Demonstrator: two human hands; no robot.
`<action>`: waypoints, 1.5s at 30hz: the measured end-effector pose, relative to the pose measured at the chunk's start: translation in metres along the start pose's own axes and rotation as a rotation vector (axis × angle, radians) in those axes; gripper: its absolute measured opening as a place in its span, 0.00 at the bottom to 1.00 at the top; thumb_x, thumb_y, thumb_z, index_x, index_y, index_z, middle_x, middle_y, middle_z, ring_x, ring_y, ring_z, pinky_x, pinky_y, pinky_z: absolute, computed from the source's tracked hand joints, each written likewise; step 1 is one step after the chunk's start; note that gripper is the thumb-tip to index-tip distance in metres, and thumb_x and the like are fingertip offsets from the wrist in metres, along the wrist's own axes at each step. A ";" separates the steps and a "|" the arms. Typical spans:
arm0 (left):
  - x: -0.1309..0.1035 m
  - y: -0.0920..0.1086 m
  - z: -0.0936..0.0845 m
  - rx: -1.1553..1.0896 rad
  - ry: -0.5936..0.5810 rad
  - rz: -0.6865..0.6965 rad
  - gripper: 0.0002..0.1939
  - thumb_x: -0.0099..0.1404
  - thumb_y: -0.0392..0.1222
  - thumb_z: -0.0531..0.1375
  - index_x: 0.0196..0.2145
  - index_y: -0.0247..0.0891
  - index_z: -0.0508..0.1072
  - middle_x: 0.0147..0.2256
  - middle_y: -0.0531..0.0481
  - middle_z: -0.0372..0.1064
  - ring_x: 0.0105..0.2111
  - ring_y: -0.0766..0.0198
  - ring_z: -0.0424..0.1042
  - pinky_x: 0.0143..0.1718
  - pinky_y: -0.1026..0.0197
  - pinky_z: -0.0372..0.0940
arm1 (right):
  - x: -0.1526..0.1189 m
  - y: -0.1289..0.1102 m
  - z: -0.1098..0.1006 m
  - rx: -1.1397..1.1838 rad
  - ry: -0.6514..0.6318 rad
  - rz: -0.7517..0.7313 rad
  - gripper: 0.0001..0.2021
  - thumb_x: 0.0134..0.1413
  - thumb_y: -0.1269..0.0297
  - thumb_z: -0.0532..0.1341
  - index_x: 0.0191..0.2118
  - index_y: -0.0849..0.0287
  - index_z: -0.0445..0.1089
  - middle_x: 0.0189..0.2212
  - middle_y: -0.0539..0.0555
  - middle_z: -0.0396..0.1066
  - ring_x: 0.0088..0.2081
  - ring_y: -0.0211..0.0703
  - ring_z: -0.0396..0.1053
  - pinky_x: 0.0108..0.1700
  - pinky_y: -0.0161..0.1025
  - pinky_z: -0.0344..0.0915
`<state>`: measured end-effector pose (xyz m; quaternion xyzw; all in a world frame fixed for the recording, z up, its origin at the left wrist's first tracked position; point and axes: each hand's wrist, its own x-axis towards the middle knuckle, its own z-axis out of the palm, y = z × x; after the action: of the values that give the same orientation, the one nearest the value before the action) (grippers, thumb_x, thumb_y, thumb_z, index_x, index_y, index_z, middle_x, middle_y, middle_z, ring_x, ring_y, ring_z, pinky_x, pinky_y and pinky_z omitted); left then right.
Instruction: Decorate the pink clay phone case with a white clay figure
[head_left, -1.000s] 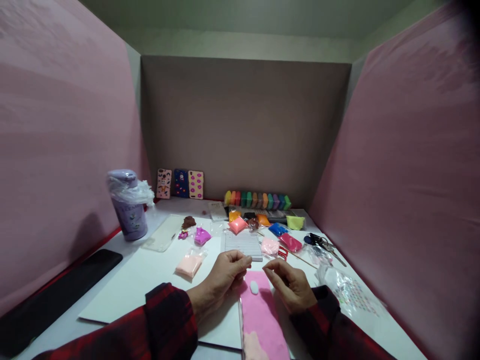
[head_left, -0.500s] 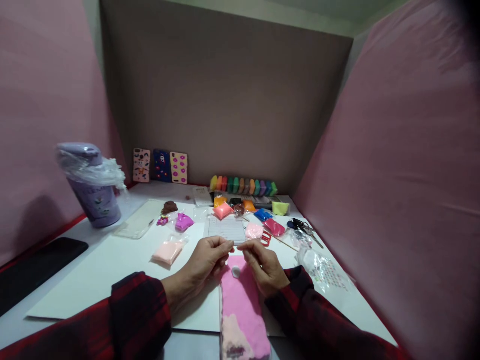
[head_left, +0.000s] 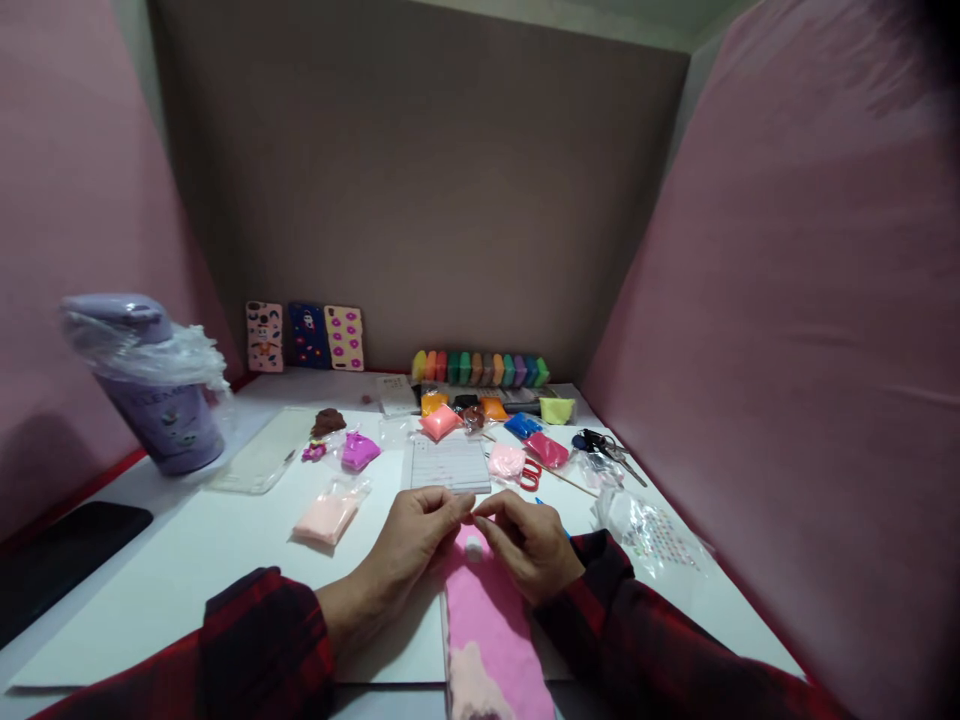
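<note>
My left hand (head_left: 409, 540) and my right hand (head_left: 531, 548) meet fingertip to fingertip above the far end of a pink clay-covered case (head_left: 499, 620). Between the pinched fingertips shows a tiny bit of red, too small to make out fully. A small white piece (head_left: 473, 549) sits on the pink surface just under the hands. The near end of the case has a pale peach patch (head_left: 471, 672) with a dark spot at its edge.
Bags of clay, such as peach (head_left: 327, 514) and magenta (head_left: 361, 451), lie around a lined notepad (head_left: 450, 464). Red scissors (head_left: 531, 474), keys (head_left: 611, 449) and a sticker bag (head_left: 652, 530) are to the right. A purple tumbler (head_left: 161, 415) and black phone (head_left: 71, 560) stand and lie left.
The view has shifted slightly. Both hands are a little lower in the picture, fingertips still close together. A blue item now shows beyond my right hand.
</note>
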<state>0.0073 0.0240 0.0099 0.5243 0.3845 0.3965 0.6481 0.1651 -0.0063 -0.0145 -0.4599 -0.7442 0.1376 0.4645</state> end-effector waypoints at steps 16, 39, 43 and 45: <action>0.000 -0.002 -0.001 -0.013 -0.033 -0.041 0.20 0.55 0.53 0.64 0.20 0.36 0.63 0.13 0.59 0.54 0.13 0.76 0.48 0.14 0.69 0.40 | -0.002 0.000 -0.001 0.024 0.023 0.028 0.08 0.58 0.63 0.56 0.33 0.60 0.70 0.14 0.43 0.52 0.16 0.32 0.50 0.20 0.33 0.48; -0.001 0.001 0.001 -0.001 -0.052 -0.052 0.17 0.54 0.49 0.65 0.22 0.35 0.65 0.13 0.61 0.54 0.12 0.77 0.48 0.13 0.71 0.40 | -0.002 0.001 -0.002 0.048 0.035 0.026 0.06 0.56 0.66 0.57 0.33 0.62 0.69 0.15 0.42 0.51 0.16 0.31 0.49 0.20 0.32 0.47; 0.001 -0.001 0.000 -0.030 -0.057 -0.048 0.14 0.54 0.47 0.64 0.24 0.34 0.66 0.13 0.61 0.53 0.12 0.76 0.48 0.13 0.71 0.41 | -0.003 0.000 -0.002 0.036 0.049 0.029 0.05 0.55 0.67 0.58 0.34 0.62 0.69 0.14 0.42 0.51 0.16 0.32 0.50 0.20 0.32 0.47; 0.002 -0.003 -0.001 -0.024 -0.069 -0.045 0.14 0.55 0.47 0.64 0.24 0.35 0.66 0.13 0.61 0.53 0.12 0.76 0.48 0.13 0.70 0.40 | -0.003 0.000 -0.002 0.032 0.049 0.027 0.05 0.55 0.67 0.58 0.35 0.62 0.69 0.15 0.42 0.52 0.16 0.32 0.50 0.20 0.32 0.48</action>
<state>0.0074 0.0255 0.0069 0.5212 0.3690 0.3681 0.6758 0.1674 -0.0091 -0.0150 -0.4658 -0.7239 0.1446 0.4880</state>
